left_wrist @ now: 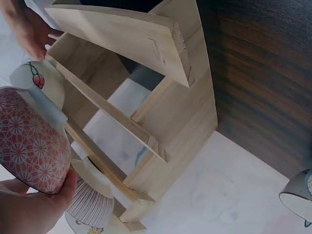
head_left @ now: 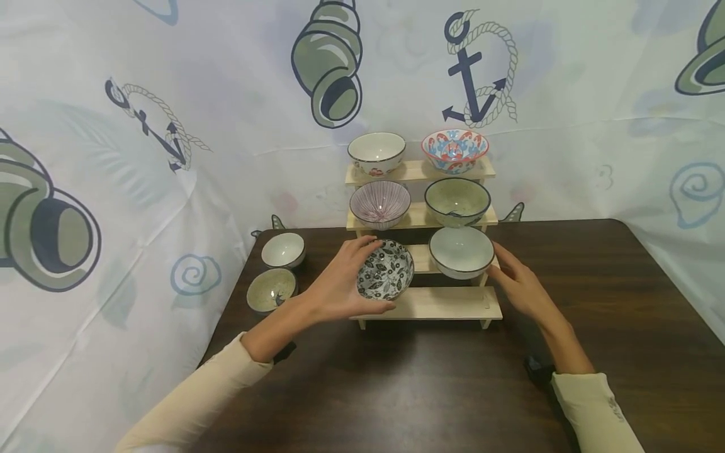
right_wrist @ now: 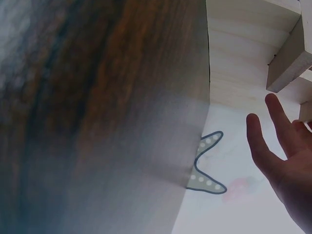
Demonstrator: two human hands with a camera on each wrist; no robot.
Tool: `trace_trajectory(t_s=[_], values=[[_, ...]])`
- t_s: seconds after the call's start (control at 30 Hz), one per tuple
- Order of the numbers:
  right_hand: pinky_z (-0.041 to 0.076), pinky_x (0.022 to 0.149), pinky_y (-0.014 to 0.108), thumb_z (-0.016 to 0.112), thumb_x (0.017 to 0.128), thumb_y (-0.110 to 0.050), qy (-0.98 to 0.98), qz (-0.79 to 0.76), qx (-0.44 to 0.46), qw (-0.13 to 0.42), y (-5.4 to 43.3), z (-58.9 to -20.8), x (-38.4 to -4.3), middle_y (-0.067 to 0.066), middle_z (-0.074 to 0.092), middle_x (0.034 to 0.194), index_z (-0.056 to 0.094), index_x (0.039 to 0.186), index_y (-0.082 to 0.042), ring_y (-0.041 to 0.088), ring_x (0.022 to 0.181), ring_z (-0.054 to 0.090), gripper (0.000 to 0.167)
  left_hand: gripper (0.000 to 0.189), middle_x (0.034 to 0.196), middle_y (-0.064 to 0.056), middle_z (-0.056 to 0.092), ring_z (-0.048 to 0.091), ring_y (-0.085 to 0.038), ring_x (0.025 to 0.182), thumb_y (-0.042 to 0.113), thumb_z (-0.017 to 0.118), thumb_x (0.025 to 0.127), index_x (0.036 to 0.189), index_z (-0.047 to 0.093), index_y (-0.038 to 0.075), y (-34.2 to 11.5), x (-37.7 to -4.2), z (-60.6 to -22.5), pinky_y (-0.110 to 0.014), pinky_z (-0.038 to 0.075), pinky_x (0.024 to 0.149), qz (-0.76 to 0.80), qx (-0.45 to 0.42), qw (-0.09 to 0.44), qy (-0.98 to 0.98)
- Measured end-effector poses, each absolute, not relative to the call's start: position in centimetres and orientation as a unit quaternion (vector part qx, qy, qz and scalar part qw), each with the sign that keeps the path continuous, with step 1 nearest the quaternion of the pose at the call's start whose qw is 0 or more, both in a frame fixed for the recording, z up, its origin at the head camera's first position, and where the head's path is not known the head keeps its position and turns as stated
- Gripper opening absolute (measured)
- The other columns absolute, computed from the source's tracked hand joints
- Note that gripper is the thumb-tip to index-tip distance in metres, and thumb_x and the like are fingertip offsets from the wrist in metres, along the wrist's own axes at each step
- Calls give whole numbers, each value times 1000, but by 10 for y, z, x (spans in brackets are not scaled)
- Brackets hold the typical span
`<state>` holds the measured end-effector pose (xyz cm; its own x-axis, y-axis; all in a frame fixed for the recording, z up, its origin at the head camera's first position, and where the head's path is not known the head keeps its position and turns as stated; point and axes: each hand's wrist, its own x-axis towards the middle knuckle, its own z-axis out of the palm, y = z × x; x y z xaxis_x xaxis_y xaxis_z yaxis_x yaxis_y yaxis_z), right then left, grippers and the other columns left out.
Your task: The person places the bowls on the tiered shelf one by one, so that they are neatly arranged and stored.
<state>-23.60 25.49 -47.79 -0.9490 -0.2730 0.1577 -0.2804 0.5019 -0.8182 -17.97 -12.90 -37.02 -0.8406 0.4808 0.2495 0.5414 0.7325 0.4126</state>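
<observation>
Fingers of the left hand (head_left: 342, 286) grasp the black-and-white floral bowl (head_left: 386, 270) at its left side, thumb below; the bowl tilts toward the head camera, in front of the left part of the stepped wooden rack (head_left: 442, 304). Its outside, per left wrist view, is reddish with pale starbursts. Right hand (head_left: 522, 286) is at the right edge of the plain white bowl (head_left: 461, 253), second tier from the bottom; two fingers stick out fairly straight, grip or mere touch can't be told. Next tier up: striped bowl (head_left: 381, 205) left, green bowl (head_left: 457, 202) right. Top tier: cream bowl (head_left: 376, 153) left, red-and-blue bowl (head_left: 455, 151) right. Two more bowls (head_left: 272, 290) sit left of the rack on the dark table (head_left: 408, 390).
</observation>
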Motion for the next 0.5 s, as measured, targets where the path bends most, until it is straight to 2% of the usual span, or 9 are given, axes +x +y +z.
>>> trace_trajectory(t_s=[0.5], values=[[34,117,68,52,108,-39,-864,475,165,18,255,-483,-238,13,28,171,26,165,-29,46,155,28,63,108,162,-13,37,39,-28,145,58,86,71,157,41,11,-125,-188,-376,-53,45,115,-241,-259,64,-933]])
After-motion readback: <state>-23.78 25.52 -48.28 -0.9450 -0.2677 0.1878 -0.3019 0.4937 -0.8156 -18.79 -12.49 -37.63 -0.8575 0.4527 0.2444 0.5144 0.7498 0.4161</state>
